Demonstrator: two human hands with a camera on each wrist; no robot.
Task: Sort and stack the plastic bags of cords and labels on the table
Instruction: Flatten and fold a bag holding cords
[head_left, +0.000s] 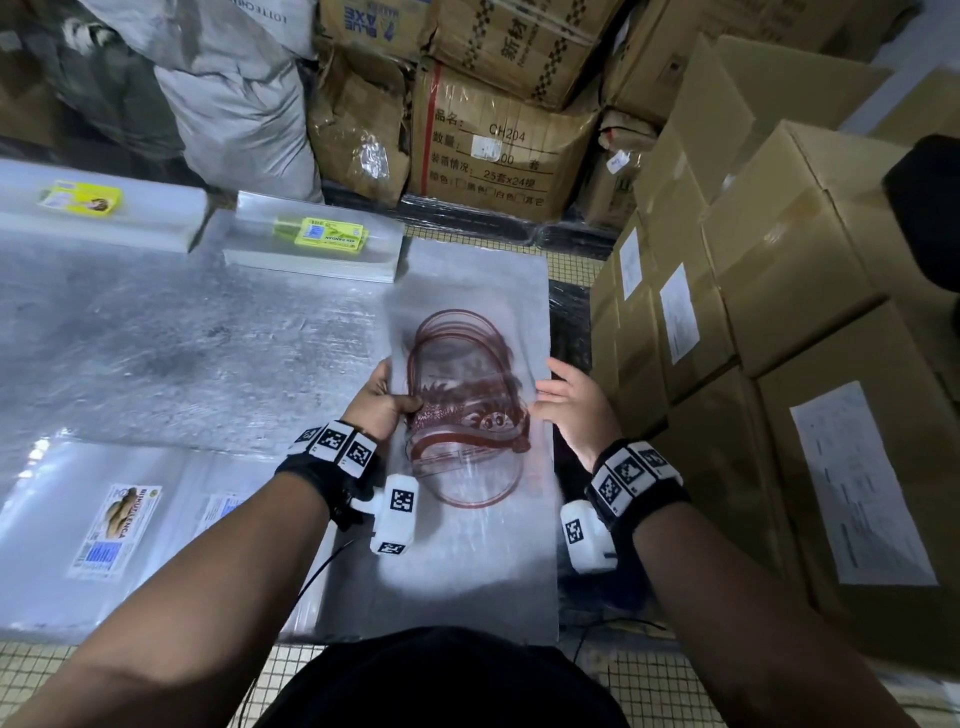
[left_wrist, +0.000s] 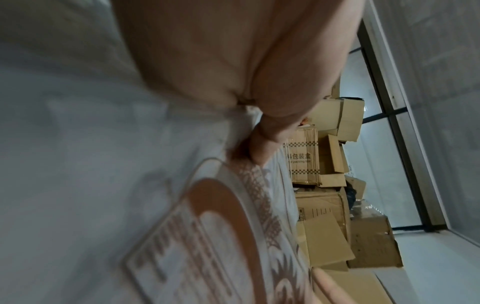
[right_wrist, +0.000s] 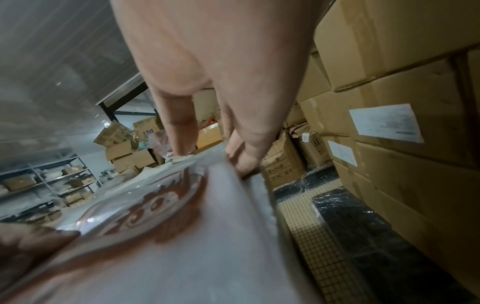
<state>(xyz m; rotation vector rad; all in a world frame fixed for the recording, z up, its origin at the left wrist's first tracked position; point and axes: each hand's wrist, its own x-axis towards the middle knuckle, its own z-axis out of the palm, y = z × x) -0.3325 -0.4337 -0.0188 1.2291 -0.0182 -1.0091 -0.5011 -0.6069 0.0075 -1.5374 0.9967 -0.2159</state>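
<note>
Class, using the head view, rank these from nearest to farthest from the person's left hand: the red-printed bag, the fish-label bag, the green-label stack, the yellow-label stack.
1. red-printed bag, gripped by the left hand.
2. fish-label bag, near left of the table.
3. green-label stack, far middle.
4. yellow-label stack, far left corner.

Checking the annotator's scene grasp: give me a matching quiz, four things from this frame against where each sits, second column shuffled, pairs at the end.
Things:
1. bag with the red-brown print
2. bag stack with the green-yellow label
3. bags with the fish label
4. brown cartons with white sheets

Places:
A. near left corner of the table
B. off the table, to the person's right
C. between the left hand and right hand
D. far side of the table, middle

Pairs: 1-C, 2-D, 3-A, 4-B
</note>
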